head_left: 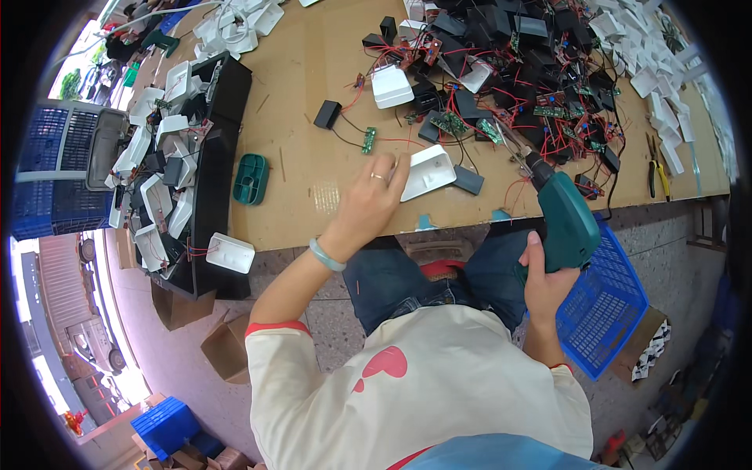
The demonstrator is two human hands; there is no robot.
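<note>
My left hand [370, 197] is closed on the near end of a white plastic housing [429, 172], which lies at the table's front edge with its hollow side up. My right hand [547, 283] grips the handle of a green power drill [568, 221]. The drill's bit points away from me, toward a heap of wired parts. A black box [468, 180] sits beside the housing's right end. Beyond my left hand lie a small green circuit board [369, 140] and a black box [327, 114] joined by wires.
Black boxes, boards and red wires make a large heap [501, 47] at the far right, with white housings [662, 102] beyond. A green divided tray [251, 178] stands left, near a black bin [227, 102] of housings. Yellow-handled pliers [658, 174] lie right; a blue basket [603, 305] stands below.
</note>
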